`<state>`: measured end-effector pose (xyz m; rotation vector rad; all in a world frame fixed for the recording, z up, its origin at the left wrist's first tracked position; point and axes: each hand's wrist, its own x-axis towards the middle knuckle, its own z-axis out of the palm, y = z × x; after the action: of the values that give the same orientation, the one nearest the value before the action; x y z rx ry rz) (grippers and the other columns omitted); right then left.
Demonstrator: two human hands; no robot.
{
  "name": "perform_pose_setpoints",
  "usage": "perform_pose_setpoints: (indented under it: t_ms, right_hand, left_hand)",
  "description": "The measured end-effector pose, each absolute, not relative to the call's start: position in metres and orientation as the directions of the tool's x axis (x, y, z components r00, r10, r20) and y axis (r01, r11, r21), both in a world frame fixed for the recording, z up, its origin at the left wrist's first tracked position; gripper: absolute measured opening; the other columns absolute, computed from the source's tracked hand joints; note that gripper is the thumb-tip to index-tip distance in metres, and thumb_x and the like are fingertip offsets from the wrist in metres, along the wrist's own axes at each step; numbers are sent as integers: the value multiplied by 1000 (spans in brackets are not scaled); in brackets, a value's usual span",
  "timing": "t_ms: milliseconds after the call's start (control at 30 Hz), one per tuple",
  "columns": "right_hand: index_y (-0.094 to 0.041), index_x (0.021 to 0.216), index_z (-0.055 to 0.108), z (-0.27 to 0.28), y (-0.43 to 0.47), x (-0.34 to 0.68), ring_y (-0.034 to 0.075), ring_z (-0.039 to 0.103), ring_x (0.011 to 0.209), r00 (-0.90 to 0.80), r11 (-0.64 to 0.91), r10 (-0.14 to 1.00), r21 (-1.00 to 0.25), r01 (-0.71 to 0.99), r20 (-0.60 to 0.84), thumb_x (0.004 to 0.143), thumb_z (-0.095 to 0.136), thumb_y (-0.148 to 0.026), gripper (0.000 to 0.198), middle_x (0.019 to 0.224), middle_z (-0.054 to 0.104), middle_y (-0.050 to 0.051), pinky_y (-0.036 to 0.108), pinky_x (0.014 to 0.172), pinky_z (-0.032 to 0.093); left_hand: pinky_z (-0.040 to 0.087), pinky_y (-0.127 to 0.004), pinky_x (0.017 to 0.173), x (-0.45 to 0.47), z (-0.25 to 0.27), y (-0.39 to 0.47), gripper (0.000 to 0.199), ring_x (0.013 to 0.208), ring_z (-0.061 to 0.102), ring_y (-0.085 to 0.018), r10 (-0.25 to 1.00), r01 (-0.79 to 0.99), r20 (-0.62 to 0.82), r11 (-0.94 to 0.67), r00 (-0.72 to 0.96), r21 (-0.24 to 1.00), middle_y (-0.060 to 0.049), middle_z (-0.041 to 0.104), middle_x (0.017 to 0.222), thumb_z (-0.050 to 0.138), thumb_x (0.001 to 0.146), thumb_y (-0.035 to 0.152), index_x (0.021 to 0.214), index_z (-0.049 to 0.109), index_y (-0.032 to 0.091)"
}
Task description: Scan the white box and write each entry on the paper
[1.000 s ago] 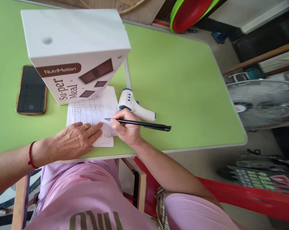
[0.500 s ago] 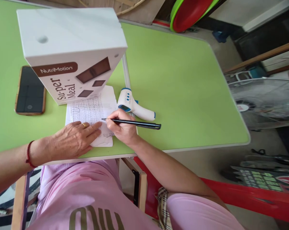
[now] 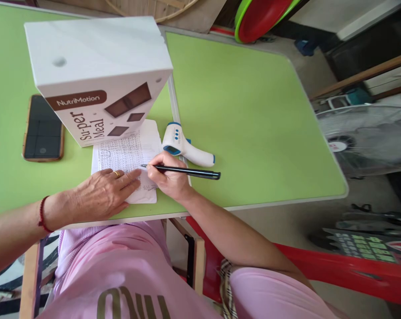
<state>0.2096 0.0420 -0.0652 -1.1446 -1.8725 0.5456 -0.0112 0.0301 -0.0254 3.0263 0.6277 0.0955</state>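
Note:
My right hand [image 3: 170,177] grips a black pen [image 3: 190,171], its tip on or just over the handwritten paper [image 3: 120,153]. Flat on the lower part of the sheet lies my left hand [image 3: 105,191], fingers stretched toward the pen tip, a ring on one finger. Dense lines of writing cover much of the page. A white NutriMotion box [image 3: 100,97] stands upright at the sheet's far edge and hides part of it. Just beyond my right hand is a white and blue infrared thermometer [image 3: 183,146].
A phone [image 3: 43,128] in a brown case lies left of the box on the green table [image 3: 247,119]. A metal strip crosses the tabletop beneath the thermometer. Off the table's right end stands a fan [image 3: 356,139]; red and green basins [image 3: 260,17] are beyond the far edge.
The view has shifted slightly, so the box and phone sit a little lower in the picture. The pen's back end is angled slightly differently; both hands stay in place on the paper.

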Motion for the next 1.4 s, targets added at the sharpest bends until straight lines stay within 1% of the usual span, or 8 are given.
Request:
perform_pose_setpoints:
  t_ms: [100, 233, 467, 667, 867, 1067, 1267, 1400]
  right_hand:
    - [-23, 71, 51, -66, 42, 210, 11, 49, 50, -220, 474, 879, -725, 499, 423, 83, 56, -22, 13, 58, 56, -5, 25, 48, 42]
    - [-23, 72, 51, -66, 42, 210, 10, 49, 50, -193, 480, 875, -740, 471, 445, 85, 56, -23, 13, 59, 56, -5, 24, 48, 42]
    - [-24, 70, 51, -68, 42, 209, 11, 51, 52, -182, 448, 888, -707, 547, 421, 84, 54, -25, 14, 60, 58, -3, 25, 50, 45]
    - [-23, 72, 53, -71, 42, 211, 10, 50, 52, -159, 461, 882, -743, 485, 444, 84, 57, -25, 13, 62, 57, -4, 24, 50, 44]
    - [-23, 72, 49, -69, 42, 209, 10, 48, 51, -175, 464, 883, -754, 465, 436, 84, 57, -23, 14, 59, 53, -5, 24, 49, 43]
    - [-23, 70, 50, -66, 43, 210, 10, 48, 51, -200, 456, 888, -740, 494, 414, 82, 56, -21, 13, 58, 55, -5, 24, 48, 42]
    - [-23, 71, 50, -68, 42, 210, 9, 48, 51, -174, 473, 877, -744, 472, 447, 84, 56, -22, 14, 60, 54, -5, 23, 48, 41]
    - [-23, 72, 50, -68, 42, 209, 9, 47, 51, -164, 481, 872, -746, 460, 461, 83, 57, -20, 13, 59, 53, -5, 23, 48, 40]
  left_hand:
    - [52, -38, 69, -12, -26, 30, 43, 90, 64, -24, 400, 397, 49, -916, 915, 64, -18, 48, 146, 59, 93, 30, 130, 54, 7]
    - [51, -38, 68, -11, -26, 30, 43, 88, 64, -24, 408, 405, 45, -912, 912, 64, -18, 47, 147, 59, 93, 29, 130, 54, 8]
    - [50, -37, 70, -11, -26, 30, 43, 88, 65, -24, 409, 406, 32, -911, 912, 66, -19, 46, 147, 58, 94, 29, 131, 53, 8]
    - [52, -38, 69, -12, -26, 30, 42, 87, 66, -25, 407, 405, 30, -912, 913, 70, -18, 46, 148, 57, 94, 29, 131, 54, 8]
    - [52, -37, 70, -12, -26, 31, 42, 89, 65, -24, 405, 403, 30, -914, 914, 58, -19, 46, 148, 57, 94, 29, 130, 54, 8]
    - [53, -37, 70, -12, -27, 31, 42, 88, 64, -24, 406, 403, 32, -913, 914, 61, -17, 47, 147, 56, 94, 30, 130, 54, 9]
    - [52, -37, 69, -12, -25, 31, 42, 88, 65, -24, 412, 410, 24, -910, 911, 69, -18, 46, 148, 57, 94, 30, 131, 54, 10]
    - [52, -38, 68, -13, -25, 30, 43, 82, 66, -24, 419, 417, 20, -907, 908, 61, -19, 46, 147, 58, 94, 31, 131, 54, 11]
